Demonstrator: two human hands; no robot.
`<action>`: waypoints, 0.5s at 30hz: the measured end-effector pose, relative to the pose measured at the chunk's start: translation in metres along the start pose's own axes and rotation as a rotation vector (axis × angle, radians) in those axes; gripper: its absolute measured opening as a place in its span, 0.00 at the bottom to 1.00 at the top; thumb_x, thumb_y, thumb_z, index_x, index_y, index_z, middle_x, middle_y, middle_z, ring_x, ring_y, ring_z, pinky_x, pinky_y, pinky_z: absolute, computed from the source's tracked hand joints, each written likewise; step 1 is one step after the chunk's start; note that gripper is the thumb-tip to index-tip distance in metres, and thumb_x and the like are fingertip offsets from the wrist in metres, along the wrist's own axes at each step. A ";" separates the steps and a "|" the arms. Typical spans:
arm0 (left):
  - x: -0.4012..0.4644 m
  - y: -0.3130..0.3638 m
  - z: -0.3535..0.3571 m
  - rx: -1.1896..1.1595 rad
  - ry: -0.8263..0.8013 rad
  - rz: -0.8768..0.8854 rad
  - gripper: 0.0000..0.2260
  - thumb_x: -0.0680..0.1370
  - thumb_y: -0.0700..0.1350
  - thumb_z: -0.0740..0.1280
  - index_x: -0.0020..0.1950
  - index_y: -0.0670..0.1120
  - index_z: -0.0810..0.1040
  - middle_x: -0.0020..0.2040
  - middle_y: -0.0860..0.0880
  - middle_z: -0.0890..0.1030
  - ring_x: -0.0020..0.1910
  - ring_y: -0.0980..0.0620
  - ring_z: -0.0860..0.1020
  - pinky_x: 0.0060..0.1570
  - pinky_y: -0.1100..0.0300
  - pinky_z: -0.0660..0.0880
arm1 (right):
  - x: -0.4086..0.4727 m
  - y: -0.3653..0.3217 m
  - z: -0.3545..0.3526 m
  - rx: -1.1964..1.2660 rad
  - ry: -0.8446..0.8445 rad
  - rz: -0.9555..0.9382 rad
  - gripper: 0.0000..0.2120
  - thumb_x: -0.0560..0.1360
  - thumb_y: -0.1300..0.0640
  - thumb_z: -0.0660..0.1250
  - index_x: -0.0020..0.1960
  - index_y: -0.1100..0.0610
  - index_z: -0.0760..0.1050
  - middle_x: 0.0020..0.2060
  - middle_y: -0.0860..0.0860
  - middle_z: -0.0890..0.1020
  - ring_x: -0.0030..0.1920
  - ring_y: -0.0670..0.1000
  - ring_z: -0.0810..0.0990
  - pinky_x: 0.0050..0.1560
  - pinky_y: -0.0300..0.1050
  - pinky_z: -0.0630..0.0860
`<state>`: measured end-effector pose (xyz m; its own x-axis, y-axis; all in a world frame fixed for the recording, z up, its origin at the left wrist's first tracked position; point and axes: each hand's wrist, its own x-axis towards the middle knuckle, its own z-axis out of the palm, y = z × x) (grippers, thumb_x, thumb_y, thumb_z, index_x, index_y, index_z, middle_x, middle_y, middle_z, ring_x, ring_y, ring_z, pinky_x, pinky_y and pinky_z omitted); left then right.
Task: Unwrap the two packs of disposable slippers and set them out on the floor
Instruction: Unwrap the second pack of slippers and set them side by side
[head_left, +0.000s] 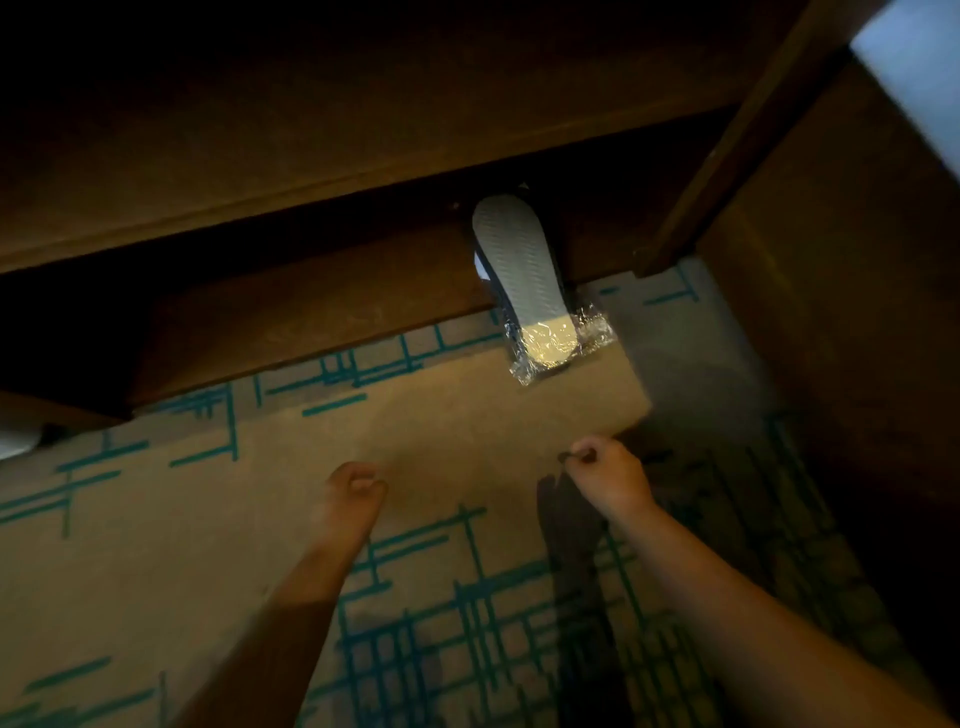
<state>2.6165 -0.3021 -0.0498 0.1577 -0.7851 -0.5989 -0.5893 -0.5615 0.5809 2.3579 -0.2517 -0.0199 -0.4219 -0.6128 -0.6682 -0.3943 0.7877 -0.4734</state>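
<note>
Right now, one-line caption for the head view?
Both hands, left and right, curled above patterned carpet, near a wrapped slipper pack leaning against dark wooden furniture.

Dim warm scene, glare on plastic wrap (556, 345), soft motion blur (edges darkest), upper area black.

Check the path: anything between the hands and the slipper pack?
Nothing visible. Bare carpet lies between both hands, left and right, and the wrapped slipper pack. The pack's far end sits on a low wooden shelf under an overhanging ledge, with its near end sticking out toward the hands.
</note>
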 end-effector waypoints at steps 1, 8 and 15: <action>0.008 0.002 0.005 0.036 0.043 0.060 0.14 0.70 0.42 0.64 0.52 0.37 0.77 0.46 0.38 0.80 0.43 0.42 0.79 0.45 0.59 0.73 | 0.009 -0.003 0.001 -0.018 0.042 -0.042 0.10 0.76 0.57 0.63 0.55 0.57 0.76 0.46 0.52 0.78 0.51 0.54 0.79 0.46 0.41 0.71; 0.024 -0.006 0.032 0.541 0.227 0.450 0.20 0.72 0.48 0.67 0.62 0.45 0.73 0.60 0.42 0.75 0.58 0.39 0.74 0.54 0.45 0.73 | 0.048 -0.021 0.005 -0.105 0.343 -0.289 0.15 0.74 0.58 0.66 0.61 0.56 0.73 0.56 0.55 0.76 0.55 0.53 0.76 0.48 0.44 0.74; 0.027 -0.039 0.055 0.740 0.188 0.512 0.32 0.73 0.60 0.49 0.75 0.49 0.52 0.77 0.46 0.51 0.76 0.46 0.46 0.71 0.40 0.43 | 0.074 -0.026 0.004 -0.624 0.546 -0.633 0.29 0.68 0.57 0.72 0.66 0.53 0.69 0.65 0.57 0.71 0.67 0.59 0.67 0.63 0.57 0.68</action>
<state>2.6006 -0.2869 -0.1186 -0.1746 -0.9577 -0.2287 -0.9693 0.1264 0.2107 2.3397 -0.3169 -0.0594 -0.2414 -0.9702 0.0227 -0.9585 0.2347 -0.1619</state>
